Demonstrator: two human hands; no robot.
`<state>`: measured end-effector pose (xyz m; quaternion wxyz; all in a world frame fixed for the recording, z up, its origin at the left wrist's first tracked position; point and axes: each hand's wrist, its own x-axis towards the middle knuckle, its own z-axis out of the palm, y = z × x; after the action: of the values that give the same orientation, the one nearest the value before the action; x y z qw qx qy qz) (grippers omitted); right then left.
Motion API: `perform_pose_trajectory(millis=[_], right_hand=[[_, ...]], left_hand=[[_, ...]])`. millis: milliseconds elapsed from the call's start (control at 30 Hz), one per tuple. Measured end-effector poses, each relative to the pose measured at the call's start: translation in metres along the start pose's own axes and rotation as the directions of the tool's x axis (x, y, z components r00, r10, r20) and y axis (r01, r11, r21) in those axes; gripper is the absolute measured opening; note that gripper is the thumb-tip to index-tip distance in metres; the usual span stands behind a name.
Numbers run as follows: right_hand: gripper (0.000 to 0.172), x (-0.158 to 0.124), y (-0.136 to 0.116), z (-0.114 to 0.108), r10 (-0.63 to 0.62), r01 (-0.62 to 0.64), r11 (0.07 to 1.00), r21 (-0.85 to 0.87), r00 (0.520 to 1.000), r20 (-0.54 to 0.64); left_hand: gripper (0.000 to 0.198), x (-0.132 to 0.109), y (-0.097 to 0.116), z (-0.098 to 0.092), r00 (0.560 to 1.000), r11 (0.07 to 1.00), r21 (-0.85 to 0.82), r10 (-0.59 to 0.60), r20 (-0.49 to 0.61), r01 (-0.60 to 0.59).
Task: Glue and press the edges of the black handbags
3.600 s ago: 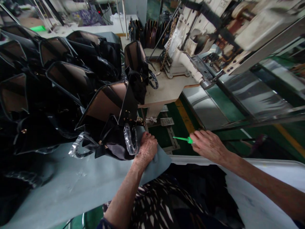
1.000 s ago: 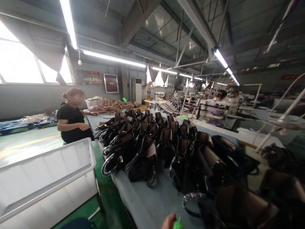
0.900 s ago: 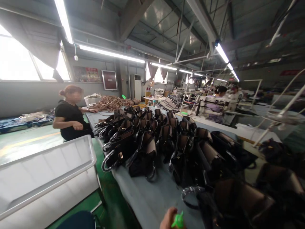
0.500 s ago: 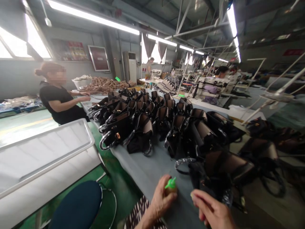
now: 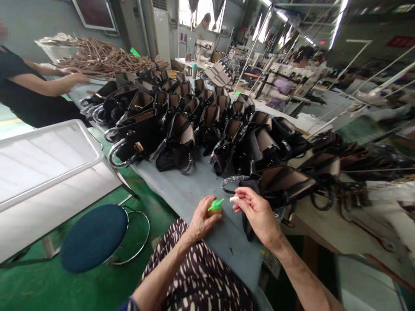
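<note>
Green-topped bottle (image 5: 214,212) in the left hand (image 5: 200,221), white piece (image 5: 234,199) in the right hand (image 5: 258,215).
Right hand has come nearer, so the white piece, pinched in its fingertips, is now just beside the green nozzle (image 5: 216,204), not touching. Left hand is curled around the bottle, over the worktop (image 5: 194,181). Behind, many black bags (image 5: 175,160) stand close together.

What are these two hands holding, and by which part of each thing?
The left hand grips a green-topped bottle around its body; the right hand pinches a small white piece by one end.
</note>
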<state>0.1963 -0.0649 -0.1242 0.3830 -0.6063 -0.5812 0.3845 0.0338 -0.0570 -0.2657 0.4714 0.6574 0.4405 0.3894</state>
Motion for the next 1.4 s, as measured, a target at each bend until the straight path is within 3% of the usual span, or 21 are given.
perform_pose_trajectory(millis=[467, 667, 800, 900, 1033, 1100, 1233, 1400], right_hand=[[0.026, 0.01, 0.001, 0.004, 0.105, -0.106, 0.989, 0.107, 0.994, 0.012], [0.027, 0.009, 0.002, 0.005, 0.265, -0.283, 0.863, 0.419, 0.959, 0.101], [0.03, 0.009, 0.003, 0.007, 0.291, -0.317, 0.829, 0.46, 0.948, 0.129], [0.03, 0.007, 0.002, 0.01, 0.247, -0.248, 0.905, 0.345, 0.968, 0.048], [0.025, 0.002, -0.005, 0.013, 0.055, -0.057, 0.998, -0.023, 0.993, -0.108], [0.022, 0.001, -0.008, 0.014, -0.074, 0.054, 0.983, -0.173, 0.991, -0.114], [0.018, 0.003, -0.01, 0.015, -0.281, 0.259, 0.9, -0.35, 0.959, -0.015], [0.018, 0.006, -0.008, 0.015, -0.385, 0.371, 0.804, -0.465, 0.92, 0.07]], left_hand=[[0.057, 0.002, 0.005, -0.004, 1.0, 0.999, 0.045, 0.02, 0.014, -0.02], [0.056, 0.003, 0.007, -0.006, 1.0, 0.999, 0.035, 0.023, 0.019, -0.024], [0.056, 0.003, 0.007, -0.006, 0.999, 0.999, 0.032, 0.038, 0.031, -0.039], [0.056, 0.002, 0.006, -0.006, 0.998, 0.998, 0.035, 0.044, 0.033, -0.046], [0.055, 0.002, 0.005, -0.005, 0.999, 0.998, 0.037, 0.042, 0.032, -0.043], [0.055, 0.002, 0.005, -0.005, 0.999, 0.998, 0.036, 0.044, 0.031, -0.045], [0.055, 0.002, 0.004, -0.004, 0.998, 0.998, 0.028, 0.051, 0.024, -0.052], [0.055, 0.002, 0.004, -0.005, 0.998, 0.998, 0.009, 0.065, 0.02, -0.065]])
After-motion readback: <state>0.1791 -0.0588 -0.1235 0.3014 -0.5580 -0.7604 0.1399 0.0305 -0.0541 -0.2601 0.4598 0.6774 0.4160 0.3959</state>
